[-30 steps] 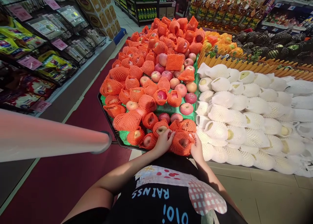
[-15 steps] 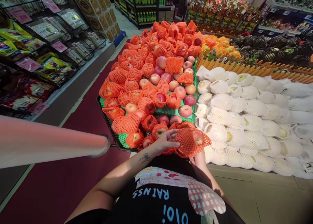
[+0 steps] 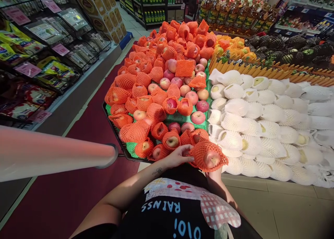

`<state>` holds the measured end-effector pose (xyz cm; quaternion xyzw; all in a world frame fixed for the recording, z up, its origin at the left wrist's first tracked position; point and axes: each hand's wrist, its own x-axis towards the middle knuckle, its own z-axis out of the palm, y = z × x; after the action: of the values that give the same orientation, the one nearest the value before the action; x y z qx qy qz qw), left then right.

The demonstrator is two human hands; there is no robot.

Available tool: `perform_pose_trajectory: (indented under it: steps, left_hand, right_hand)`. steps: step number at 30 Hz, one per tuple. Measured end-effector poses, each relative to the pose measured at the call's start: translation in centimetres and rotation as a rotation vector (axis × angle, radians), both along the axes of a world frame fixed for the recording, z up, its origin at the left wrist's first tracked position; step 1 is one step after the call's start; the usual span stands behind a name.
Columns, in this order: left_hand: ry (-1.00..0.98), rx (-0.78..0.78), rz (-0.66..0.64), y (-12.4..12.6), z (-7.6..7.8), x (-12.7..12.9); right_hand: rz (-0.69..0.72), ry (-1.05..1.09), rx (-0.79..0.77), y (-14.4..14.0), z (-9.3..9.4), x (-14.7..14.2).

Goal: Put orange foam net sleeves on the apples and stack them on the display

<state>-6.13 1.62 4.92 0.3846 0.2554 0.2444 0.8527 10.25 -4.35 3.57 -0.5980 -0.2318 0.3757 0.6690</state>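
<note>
Supermarket fruit display [image 3: 180, 118] ahead: the right hand [image 3: 214, 172], mostly hidden, cups a netted apple [image 3: 210, 157] from beneath at the near edge. Left hand [image 3: 180, 155], fingers loosely spread, touches its net. Other netted apples [image 3: 156, 92] beyond; white-netted pears [image 3: 261, 120] alongside.

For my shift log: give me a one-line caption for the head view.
Right hand lifts an apple in orange foam net at the display's near edge; left hand touches the net.

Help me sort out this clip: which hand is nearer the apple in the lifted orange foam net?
Right. The right hand holds the apple in the orange foam net from below; the left hand touches the net's left edge.
</note>
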Motion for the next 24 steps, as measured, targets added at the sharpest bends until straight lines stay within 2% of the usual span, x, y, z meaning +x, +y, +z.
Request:
perform_pose_trajectory:
  steps: [4, 9, 13, 17, 19, 22, 24]
  left_hand:
    - [-0.039, 0.047, -0.068, -0.6, -1.2, 0.1]
    - [-0.041, 0.057, -0.048, -1.2, -2.0, -0.1]
    - [0.004, 0.102, 0.029, -1.5, -2.9, -0.1]
    - [-0.031, 0.213, 0.17, -1.9, -4.0, 0.2]
    - [-0.059, 0.269, 0.202, -2.0, -4.0, 0.3]
    - [-0.046, 0.344, 0.199, -2.3, -3.2, 0.2]
    - [-0.036, 0.351, 0.175, -2.4, -2.4, 0.0]
  right_hand:
    - [-0.05, -0.073, -0.013, -0.1, 1.2, -0.4]
    - [-0.075, -0.21, 0.004, -0.5, 1.8, -0.4]
    - [-0.063, -0.331, 0.044, -0.7, 2.1, 0.9]
    - [0.036, -0.39, 0.054, -1.2, 2.7, 1.9]
    - [0.091, -0.39, 0.076, -1.5, 2.9, 1.9]
    - [0.172, -0.357, 0.106, -1.8, 3.2, 1.6]
    - [0.163, -0.41, 0.107, -1.9, 3.8, 1.7]
